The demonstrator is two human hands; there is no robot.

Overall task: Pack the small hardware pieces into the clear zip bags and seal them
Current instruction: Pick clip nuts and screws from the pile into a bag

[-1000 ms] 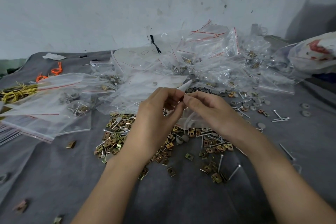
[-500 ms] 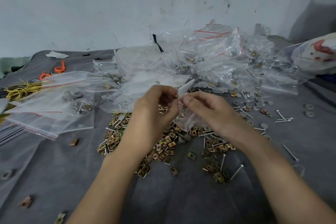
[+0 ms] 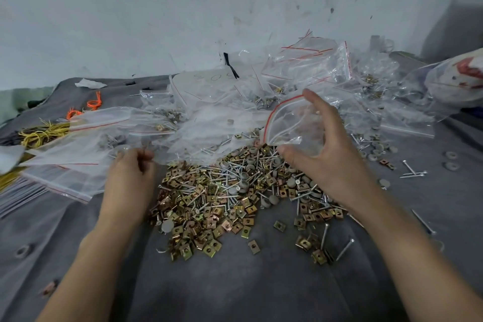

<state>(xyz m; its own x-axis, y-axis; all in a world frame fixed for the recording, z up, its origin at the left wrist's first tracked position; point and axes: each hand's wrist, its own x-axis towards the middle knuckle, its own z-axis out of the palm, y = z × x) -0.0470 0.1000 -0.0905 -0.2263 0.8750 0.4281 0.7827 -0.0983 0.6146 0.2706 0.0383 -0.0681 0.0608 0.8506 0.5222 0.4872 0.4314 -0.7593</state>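
Now the right hand [image 3: 337,154] holds a clear zip bag [image 3: 292,125], mouth gaping, over the hardware pile [image 3: 222,201] in the middle of the grey cloth [image 3: 235,290]. The left hand [image 3: 128,178] has curled, blurred fingers; whether it holds anything is unclear.

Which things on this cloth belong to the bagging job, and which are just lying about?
In the job: open zip bag in the right hand; brass clips; screws; grey caps; heap of bags.
Lying about: yellow wire; orange ties; white scrap.
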